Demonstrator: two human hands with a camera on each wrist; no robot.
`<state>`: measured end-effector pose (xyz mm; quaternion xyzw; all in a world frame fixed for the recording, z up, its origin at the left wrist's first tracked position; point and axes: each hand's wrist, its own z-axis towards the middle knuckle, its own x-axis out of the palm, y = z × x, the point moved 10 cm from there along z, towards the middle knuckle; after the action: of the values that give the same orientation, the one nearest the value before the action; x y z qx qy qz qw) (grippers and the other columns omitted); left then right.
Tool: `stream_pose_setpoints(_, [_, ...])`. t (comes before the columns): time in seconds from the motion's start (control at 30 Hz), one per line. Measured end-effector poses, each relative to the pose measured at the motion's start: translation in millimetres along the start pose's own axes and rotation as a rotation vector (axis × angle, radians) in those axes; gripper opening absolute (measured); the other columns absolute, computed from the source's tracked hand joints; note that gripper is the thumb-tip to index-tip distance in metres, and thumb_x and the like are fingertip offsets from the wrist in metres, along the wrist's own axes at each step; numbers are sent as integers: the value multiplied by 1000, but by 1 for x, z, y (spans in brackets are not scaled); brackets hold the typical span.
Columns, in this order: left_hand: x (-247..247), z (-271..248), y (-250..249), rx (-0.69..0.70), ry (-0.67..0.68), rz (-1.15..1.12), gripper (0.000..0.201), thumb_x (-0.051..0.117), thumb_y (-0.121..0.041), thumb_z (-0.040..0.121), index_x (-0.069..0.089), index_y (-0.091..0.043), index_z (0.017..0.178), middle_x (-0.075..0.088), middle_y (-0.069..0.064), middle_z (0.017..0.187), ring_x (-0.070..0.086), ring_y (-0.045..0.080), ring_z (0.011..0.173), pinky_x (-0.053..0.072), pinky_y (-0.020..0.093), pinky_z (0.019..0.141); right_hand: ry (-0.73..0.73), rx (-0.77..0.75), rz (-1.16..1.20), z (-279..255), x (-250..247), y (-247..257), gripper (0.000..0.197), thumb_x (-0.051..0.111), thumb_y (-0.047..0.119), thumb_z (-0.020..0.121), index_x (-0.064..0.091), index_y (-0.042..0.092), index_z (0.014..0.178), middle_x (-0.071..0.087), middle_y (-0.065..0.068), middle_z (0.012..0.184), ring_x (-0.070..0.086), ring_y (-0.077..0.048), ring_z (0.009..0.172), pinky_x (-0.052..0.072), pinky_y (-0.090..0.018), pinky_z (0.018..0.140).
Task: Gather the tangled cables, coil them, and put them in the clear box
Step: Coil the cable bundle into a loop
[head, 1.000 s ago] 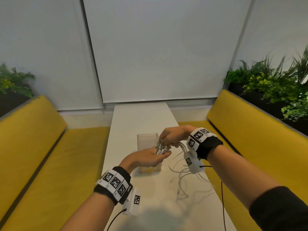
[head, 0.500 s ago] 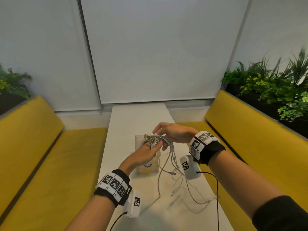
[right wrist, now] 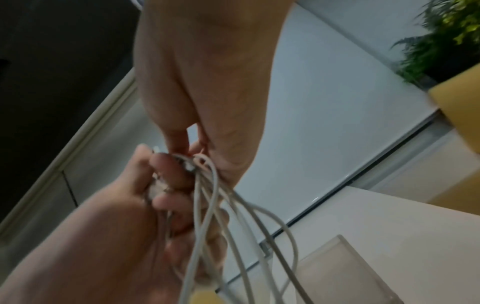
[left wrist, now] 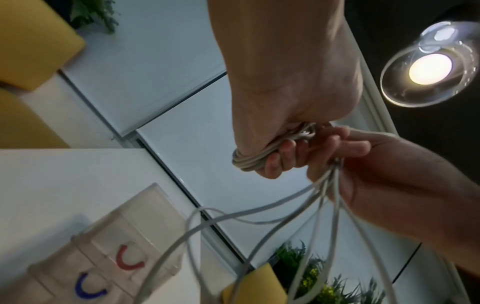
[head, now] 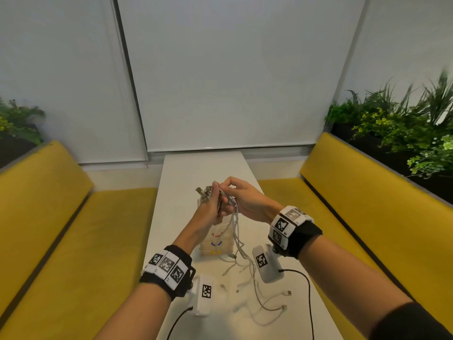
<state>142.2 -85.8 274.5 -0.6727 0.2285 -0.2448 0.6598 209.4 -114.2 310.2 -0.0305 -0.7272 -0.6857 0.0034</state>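
head view, left hand [head: 210, 209] and right hand [head: 241, 201] gripping cables [head: 234, 231], above clear box [head: 217, 244]

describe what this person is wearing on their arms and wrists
Left hand and right hand are bare. Each wrist has a black band with white square-code tags, a white tagged camera block beneath, trailing a black cable. A black sleeve covers the right upper arm.

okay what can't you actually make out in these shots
- Cable count: strands overlap and blur in every view.
- Box contents: head view, left hand and cables cover it.
- Right hand grip: right wrist view blurred.
- Plug types: too small on the table.
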Motion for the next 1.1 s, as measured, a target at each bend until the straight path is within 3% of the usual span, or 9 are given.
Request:
stream_pose_setpoints(0.17, [-18, 7, 4, -24, -184, -73, 89, 39, -86, 75, 65, -3, 94, 65, 7, 60, 65, 17, 53, 52, 27, 53, -26, -118, -271, 0, 14, 0, 41, 39, 38, 105, 52, 6, 83, 49, -7, 56, 53, -13, 46, 53, -32, 56])
stream_pose_setpoints(0.23, [-23, 8, 3, -18, -216, -89, 103, 47, -97, 58, 64, -7, 106, 71, 13, 76, 69, 25, 64, 55, 34, 59, -21, -117, -306, -3, 23, -6, 32, 29, 38, 107, 41, 13, 90, 45, -3, 62, 47, -9, 50, 47, -29, 56])
stream_pose_setpoints(0.4, [-28, 9, -4, 23, -279, -170, 54, 72, -60, 79, 68, -15, 109, 74, 9, 101, 71, 20, 97, 57, 34, 74, -54, -103, -245, -5, 27, -19, 31, 23, 32, 108, 29, 10, 129, 38, -2, 75, 38, -7, 57, 38, -21, 53])
stream_pose_setpoints(0.5, [-34, 10, 0, -2, -329, -233, 34, 70, -46, 88, 68, -15, 101, 70, 6, 93, 67, 21, 94, 56, 40, 82, -41, -95, -258, -5, 27, -20, 27, 28, 35, 107, 31, 8, 110, 40, 0, 70, 38, -4, 52, 38, -22, 55])
stream_pose_setpoints(0.63, [-38, 8, -14, 78, -361, -378, 14, 67, -27, 92, 62, -24, 80, 52, -3, 73, 51, 12, 69, 43, 30, 65, -9, -63, -237, -7, 24, -35, 18, 56, 13, 92, 41, 11, 102, 46, -3, 74, 45, -10, 60, 42, -26, 59])
stream_pose_setpoints(0.73, [-37, 12, -32, 132, -291, -507, 15, 63, -21, 95, 60, -22, 80, 52, 0, 70, 45, 11, 60, 39, 27, 59, 35, -45, -275, -9, 24, -49, 15, 63, 11, 84, 49, 14, 77, 43, -4, 66, 42, -13, 55, 41, -27, 57])
stream_pose_setpoints(0.83, [-28, 9, -59, 169, -128, -678, 27, 58, -25, 98, 56, -20, 71, 49, -1, 65, 42, 12, 56, 36, 25, 55, 63, 23, -338, -8, 24, -74, 41, 70, 27, 85, 41, 18, 58, 31, -6, 56, 32, -16, 49, 35, -27, 52])
stream_pose_setpoints(0.97, [-3, -7, -92, 238, 133, -617, 40, 51, -27, 99, 49, -15, 60, 48, 1, 59, 56, 17, 61, 44, 30, 64, 11, 73, -336, -5, 15, -85, 46, 69, 41, 84, 39, 20, 56, 32, -4, 53, 31, -16, 45, 36, -30, 54])
stream_pose_setpoints(1.1, [23, -25, -101, 236, 419, -627, 40, 47, -26, 101, 39, -12, 64, 34, -1, 45, 34, 8, 34, 32, 21, 37, 18, 90, -429, 2, 6, -77, 44, 72, 47, 78, 48, 12, 65, 38, -11, 59, 35, -15, 46, 33, -25, 49])
